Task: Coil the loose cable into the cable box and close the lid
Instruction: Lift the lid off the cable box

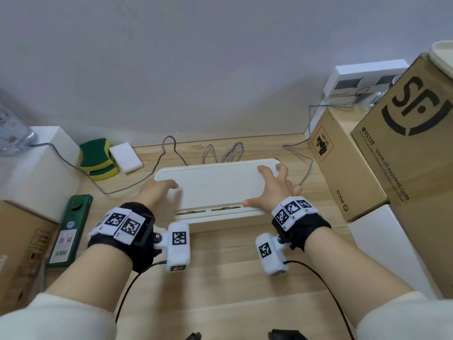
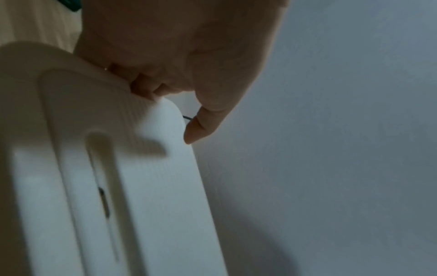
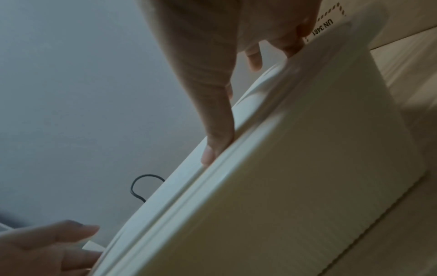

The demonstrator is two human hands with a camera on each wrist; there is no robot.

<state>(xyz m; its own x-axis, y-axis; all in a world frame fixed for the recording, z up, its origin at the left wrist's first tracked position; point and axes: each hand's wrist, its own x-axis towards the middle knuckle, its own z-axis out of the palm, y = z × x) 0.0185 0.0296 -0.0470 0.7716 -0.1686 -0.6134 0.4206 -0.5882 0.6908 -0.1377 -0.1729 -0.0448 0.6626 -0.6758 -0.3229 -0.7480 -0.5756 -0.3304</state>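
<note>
A long cream cable box [image 1: 220, 220] stands on the wooden desk, its lid [image 1: 215, 185] lying on top. My left hand [image 1: 159, 190] holds the lid's left end; in the left wrist view its curled fingers [image 2: 141, 87] sit against the lid [image 2: 153, 186] corner. My right hand [image 1: 272, 185] grips the right end, fingers spread to the far edge and thumb on the near rim; the right wrist view shows that thumb [image 3: 212, 145] pressed along the lid [image 3: 179, 186]. A grey braided cable [image 1: 220, 153] lies in loose loops behind the box, outside it.
Green-and-yellow sponges [image 1: 98, 158] and a white block [image 1: 126, 157] lie at the back left. A green case [image 1: 71, 229] lies left of the box. Cardboard boxes [image 1: 343, 163] crowd the right side. A white box [image 1: 41, 163] and another carton [image 1: 19, 253] stand left.
</note>
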